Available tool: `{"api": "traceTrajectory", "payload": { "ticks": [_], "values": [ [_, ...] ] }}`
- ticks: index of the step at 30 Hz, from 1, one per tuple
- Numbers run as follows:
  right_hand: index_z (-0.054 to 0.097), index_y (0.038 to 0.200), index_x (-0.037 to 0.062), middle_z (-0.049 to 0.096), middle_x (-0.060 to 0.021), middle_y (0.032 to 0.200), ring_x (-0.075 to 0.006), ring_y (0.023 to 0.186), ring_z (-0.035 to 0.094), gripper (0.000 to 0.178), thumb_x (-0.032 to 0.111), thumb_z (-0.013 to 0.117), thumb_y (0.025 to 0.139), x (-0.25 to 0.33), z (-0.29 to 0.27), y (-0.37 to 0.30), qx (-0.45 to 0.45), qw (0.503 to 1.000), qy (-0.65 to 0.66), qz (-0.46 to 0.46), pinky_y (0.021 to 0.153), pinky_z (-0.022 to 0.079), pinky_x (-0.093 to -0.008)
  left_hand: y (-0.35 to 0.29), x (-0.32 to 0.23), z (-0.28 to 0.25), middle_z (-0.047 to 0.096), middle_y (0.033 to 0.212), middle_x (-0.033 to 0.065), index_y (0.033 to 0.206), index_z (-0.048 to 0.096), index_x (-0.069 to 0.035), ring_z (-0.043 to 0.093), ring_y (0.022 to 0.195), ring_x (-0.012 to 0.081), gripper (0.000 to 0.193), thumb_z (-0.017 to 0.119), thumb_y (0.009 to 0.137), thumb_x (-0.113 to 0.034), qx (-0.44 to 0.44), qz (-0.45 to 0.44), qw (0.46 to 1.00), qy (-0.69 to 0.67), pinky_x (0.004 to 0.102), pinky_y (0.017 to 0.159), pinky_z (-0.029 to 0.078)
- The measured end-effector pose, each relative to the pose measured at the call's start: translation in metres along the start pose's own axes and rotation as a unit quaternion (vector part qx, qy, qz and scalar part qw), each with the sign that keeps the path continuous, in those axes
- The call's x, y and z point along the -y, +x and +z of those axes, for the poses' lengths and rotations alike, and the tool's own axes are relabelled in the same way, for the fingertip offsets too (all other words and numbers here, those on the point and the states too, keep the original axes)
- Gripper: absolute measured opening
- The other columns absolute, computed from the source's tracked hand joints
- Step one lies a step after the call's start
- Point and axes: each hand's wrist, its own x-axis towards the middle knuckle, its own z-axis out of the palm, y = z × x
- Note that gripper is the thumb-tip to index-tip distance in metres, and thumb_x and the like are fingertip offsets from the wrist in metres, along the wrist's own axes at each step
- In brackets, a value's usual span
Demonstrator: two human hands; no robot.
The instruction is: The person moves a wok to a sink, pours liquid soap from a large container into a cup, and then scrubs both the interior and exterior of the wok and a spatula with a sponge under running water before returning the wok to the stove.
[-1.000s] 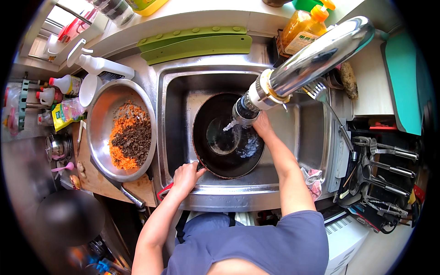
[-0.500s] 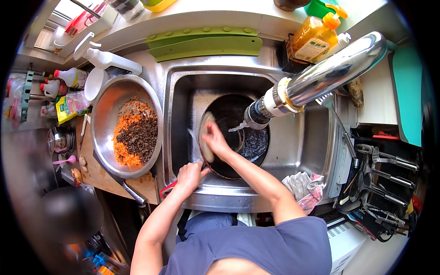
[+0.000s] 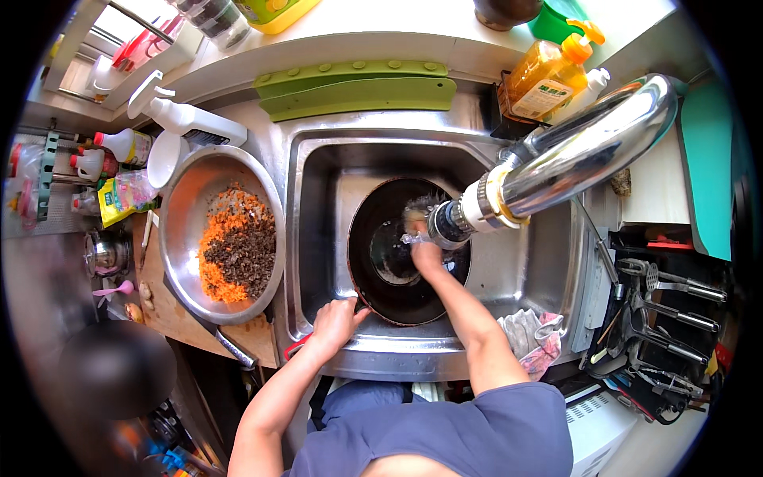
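A round dark frying pan point(image 3: 367, 258) lies in the steel sink point(image 3: 520, 262) with a little water in it. My left hand point(image 3: 336, 326) is wrapped round the pan's red handle point(image 3: 297, 347) at the sink's front edge. Over the far right part of the pan is my right hand point(image 3: 427, 253), closed on a beige scrubbing pad point(image 3: 415, 216), blurred by motion. Water runs from the chrome faucet point(image 3: 588, 179) onto this hand and partly hides its fingers.
Left of the sink, a steel bowl point(image 3: 179, 262) holds shredded orange and dark brown food on a wooden board point(image 3: 171, 318). A damp cloth point(image 3: 524, 338) hangs over the sink's front right edge. Utensils point(image 3: 668, 310) lie at right; soap bottles point(image 3: 548, 79) stand behind.
My right hand has moved with the scrubbing pad from the pan's left rim across to its far right, under the running water. My left hand stays on the handle.
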Motion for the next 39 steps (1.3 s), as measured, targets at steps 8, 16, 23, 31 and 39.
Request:
{"api": "traceTrajectory", "payload": {
  "ticks": [8,16,23,31,39],
  "values": [
    [0.060,0.103,0.0041,0.057,-0.0204,0.104,-0.0409,0.101,0.054,0.028,0.000,0.049,0.078,0.004,-0.060,-0.036,0.173,0.985,0.015,-0.016,0.086,0.044,-0.0454,-0.002,0.005,-0.001,0.062,0.069,0.0224,0.076,0.062,0.000,0.063,0.072,0.0395,0.041,0.062,0.083,-0.040,-0.005,0.001,1.000,-0.002,0.0481,0.065,0.051],
    [0.058,0.103,0.0062,0.056,-0.0177,0.102,-0.0370,0.096,0.055,0.030,-0.001,0.052,0.074,0.046,-0.047,-0.059,0.159,0.967,0.138,-0.146,0.085,0.045,-0.0428,-0.001,0.006,0.002,0.063,0.067,0.0210,0.076,0.062,-0.001,0.064,0.070,0.0382,0.036,0.064,0.082,-0.036,-0.013,0.005,1.000,0.018,0.0469,0.062,0.051],
    [0.055,0.100,0.0051,0.055,-0.0195,0.095,-0.0408,0.087,0.056,0.023,-0.001,0.052,0.078,0.027,-0.045,-0.037,0.067,0.992,0.093,-0.061,0.075,0.046,-0.0478,0.001,0.005,0.001,0.062,0.069,0.0223,0.078,0.062,0.000,0.063,0.073,0.0399,0.040,0.063,0.082,-0.040,-0.006,0.000,1.000,0.007,0.0485,0.065,0.050],
    [0.057,0.097,0.0076,0.055,-0.0172,0.090,-0.0382,0.089,0.056,0.020,0.003,0.052,0.079,0.033,-0.047,-0.043,0.086,0.986,0.094,-0.109,0.075,0.046,-0.0454,0.000,0.004,0.001,0.063,0.069,0.0204,0.076,0.061,-0.001,0.064,0.070,0.0377,0.038,0.064,0.082,-0.039,-0.014,0.012,1.000,0.025,0.0473,0.062,0.051],
    [0.055,0.110,0.0057,0.057,-0.0197,0.104,-0.0377,0.094,0.056,0.028,0.013,0.053,0.083,-0.012,-0.046,0.010,-0.052,0.996,-0.068,-0.015,0.081,0.046,-0.0454,0.002,0.006,-0.004,0.062,0.070,0.0242,0.078,0.062,0.002,0.063,0.073,0.0412,0.045,0.063,0.082,-0.042,0.010,0.003,1.000,-0.016,0.0490,0.066,0.050]
  ]
}}
